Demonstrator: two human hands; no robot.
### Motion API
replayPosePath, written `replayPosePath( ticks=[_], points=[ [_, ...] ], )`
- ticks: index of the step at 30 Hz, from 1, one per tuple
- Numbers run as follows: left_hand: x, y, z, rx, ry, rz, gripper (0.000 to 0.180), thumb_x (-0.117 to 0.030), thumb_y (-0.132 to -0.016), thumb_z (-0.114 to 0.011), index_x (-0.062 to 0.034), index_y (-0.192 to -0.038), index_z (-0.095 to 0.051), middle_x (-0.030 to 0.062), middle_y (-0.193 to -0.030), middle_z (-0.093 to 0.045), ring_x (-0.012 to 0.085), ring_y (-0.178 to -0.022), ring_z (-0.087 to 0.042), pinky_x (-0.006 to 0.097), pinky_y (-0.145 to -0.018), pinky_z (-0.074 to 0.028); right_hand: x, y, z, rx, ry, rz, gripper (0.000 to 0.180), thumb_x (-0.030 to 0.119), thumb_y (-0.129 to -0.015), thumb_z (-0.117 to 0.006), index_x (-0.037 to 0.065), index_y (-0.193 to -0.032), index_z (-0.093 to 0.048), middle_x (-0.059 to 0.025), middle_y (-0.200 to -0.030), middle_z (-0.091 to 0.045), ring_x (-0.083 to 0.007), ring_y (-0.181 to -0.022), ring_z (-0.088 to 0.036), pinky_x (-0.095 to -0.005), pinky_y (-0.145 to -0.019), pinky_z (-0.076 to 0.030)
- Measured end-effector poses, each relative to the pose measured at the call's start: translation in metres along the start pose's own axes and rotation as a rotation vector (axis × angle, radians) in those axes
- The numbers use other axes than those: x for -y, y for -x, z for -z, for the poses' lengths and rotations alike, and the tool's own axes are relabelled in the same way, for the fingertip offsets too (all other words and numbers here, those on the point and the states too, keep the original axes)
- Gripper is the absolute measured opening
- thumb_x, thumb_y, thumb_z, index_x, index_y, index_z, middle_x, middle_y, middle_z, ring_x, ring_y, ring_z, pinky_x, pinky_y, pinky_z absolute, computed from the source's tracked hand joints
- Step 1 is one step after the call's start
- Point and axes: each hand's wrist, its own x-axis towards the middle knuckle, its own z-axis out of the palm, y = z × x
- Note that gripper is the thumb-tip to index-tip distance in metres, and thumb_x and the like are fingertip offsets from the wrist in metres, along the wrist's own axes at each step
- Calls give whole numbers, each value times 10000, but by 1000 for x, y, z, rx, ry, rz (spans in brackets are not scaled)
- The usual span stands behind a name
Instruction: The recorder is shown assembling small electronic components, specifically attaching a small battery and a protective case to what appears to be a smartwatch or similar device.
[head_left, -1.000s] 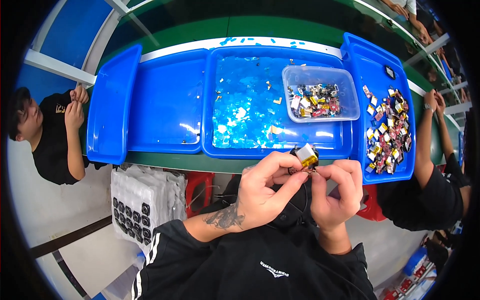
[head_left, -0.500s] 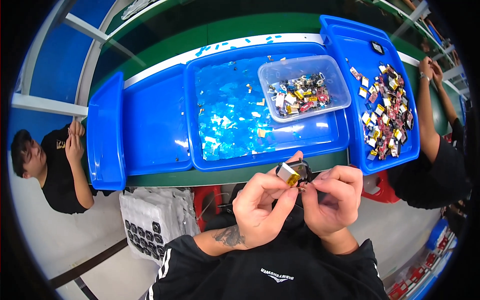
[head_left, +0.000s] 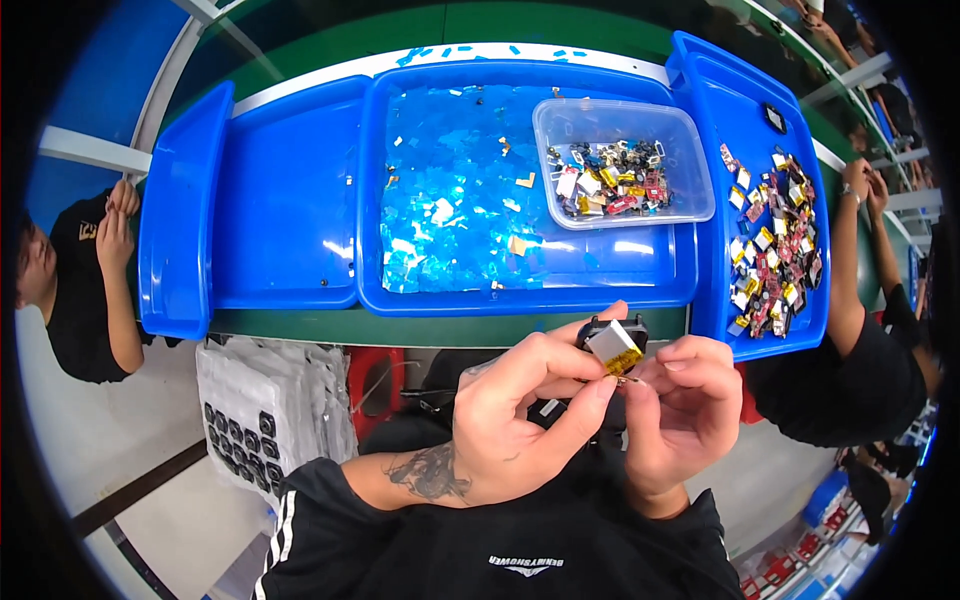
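Before a blue tray, the left hand is pinching a small device; the right hand is apparently touching it, grip unclear. Its silver-yellow pouch is looking light and fragile; the stiff black frame is probably offering safer hold.

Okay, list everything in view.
trays: four, blue, across workbench
workbench: one, green, beneath trays
film scraps: many, blue, central tray
plastic box: one, clear, over central tray
electronic parts: many, multicoloured, box and rightmost tray
wrapped stack: one, whitish, lower left
stool: at least one, red, beside stack
co-workers: two nearest, black-shirted, either side
pouch battery: one, silver and yellow, centre
housing: one, black, behind battery
left hand: one, bare, holding battery
right hand: one, bare, beside battery
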Motion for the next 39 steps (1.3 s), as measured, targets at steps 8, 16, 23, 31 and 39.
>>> replayPosePath(
  ticks=[8,16,23,31,39],
  points=[
    [-15,-23,17,86,336,548,85,7,-912,-597,36,-972,-543,105,-973,-647,148,-911,-660,298,-789,-590,4,-16,7,205,-354,-419,317,-165,-772,-660,-88,-1056,-539,-131,-1027,-550,-145,-860,-645,-239,-747,-568],
    [-25,-44,31,327,275,681,102,-21,-903,-622,46,-980,-612,87,-960,-661,108,-857,-653,250,-758,-561,6,-27,13,292,-168,-324,367,-97,-667,-782,-43,-993,-623,-74,-942,-529,-85,-702,-557,-201,-654,-495],
    [-32,-44,38,478,232,604,112,11,-911,-594,64,-1009,-608,96,-979,-652,121,-915,-646,248,-809,-551,17,-39,26,430,207,-145,363,14,-550,-855,5,-860,-666,-112,-932,-563,-137,-715,-604,-249,-642,-483],
    [-39,-37,41,562,198,617,96,43,-882,-618,45,-975,-642,128,-1100,-625,105,-892,-620,213,-725,-544,17,-38,27,518,65,78,348,-29,-610,-830,17,-915,-670,-170,-978,-625,-215,-799,-647,-282,-647,-536],
    [-28,-40,45,604,35,498,92,-5,-862,-653,36,-940,-681,187,-1239,-562,151,-975,-630,229,-731,-560,18,-26,25,491,127,0,324,-11,-594,-853,21,-861,-672,-142,-933,-633,-198,-763,-634,-271,-612,-514]
  ],
)
